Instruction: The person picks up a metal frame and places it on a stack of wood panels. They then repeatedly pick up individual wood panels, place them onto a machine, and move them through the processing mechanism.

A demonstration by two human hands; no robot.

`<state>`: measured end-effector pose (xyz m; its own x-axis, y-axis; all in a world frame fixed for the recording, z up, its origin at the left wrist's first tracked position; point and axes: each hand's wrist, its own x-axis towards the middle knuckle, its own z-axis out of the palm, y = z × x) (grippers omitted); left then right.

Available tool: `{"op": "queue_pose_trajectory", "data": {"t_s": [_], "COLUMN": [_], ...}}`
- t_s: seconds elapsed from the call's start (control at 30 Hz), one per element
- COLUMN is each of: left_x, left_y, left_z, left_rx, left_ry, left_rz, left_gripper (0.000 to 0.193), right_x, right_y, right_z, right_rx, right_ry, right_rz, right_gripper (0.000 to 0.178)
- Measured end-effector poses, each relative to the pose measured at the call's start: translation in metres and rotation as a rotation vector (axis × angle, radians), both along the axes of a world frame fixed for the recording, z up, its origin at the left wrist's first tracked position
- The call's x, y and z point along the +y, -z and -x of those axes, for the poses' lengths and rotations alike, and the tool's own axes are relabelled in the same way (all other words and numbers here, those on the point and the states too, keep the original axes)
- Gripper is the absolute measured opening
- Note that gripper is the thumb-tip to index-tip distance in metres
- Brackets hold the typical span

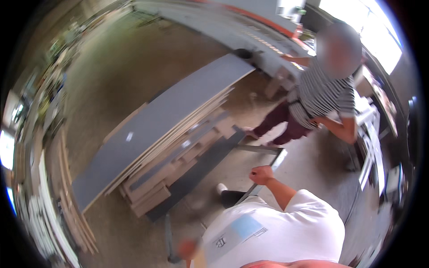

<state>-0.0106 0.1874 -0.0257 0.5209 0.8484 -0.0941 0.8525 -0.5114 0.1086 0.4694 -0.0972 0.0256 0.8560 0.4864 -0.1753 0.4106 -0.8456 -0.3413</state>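
a bare grey-brown floor (120, 58) carries a low metal frame (279, 158), its bars showing at the near side of a stack of panels; how the stack rests on it is hidden. uppermost lies a long blue-grey panel (165, 116) with a small white label (129, 136), set on several pale-edged boards (178, 129). lower, toward the wearer, are shorter brownish pieces (149, 198) and a dark grey strip (196, 174). long narrow lengths (49, 210), blurred, lie along the floor at left.
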Motion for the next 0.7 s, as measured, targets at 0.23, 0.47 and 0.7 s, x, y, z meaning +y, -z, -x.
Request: {"op": "queue_pose_trajectory", "data": {"t_s": [0.23, 0.47, 0.7], "left_x": [0.034, 0.075, 0.136], "left_y": [-0.037, -0.046, -0.087], "left_z": [-0.058, -0.085, -0.144], "left_rx": [-0.197, -0.155, -0.012], "left_ry": [0.085, 0.091, -0.078], "left_rz": [0.037, 0.114, 0.123], "left_gripper": [0.028, 0.032, 0.028], "right_x": [0.050, 0.096, 0.152], "right_y": [-0.007, -0.017, -0.020], "right_z": [-0.066, -0.126, -0.179], "right_rx": [-0.015, 0.062, -0.001], "right_ry": [-0.026, -0.054, -0.112], "right_rz": [0.058, 0.118, 0.037], "right_gripper": [0.031, 0.034, 0.029]}}
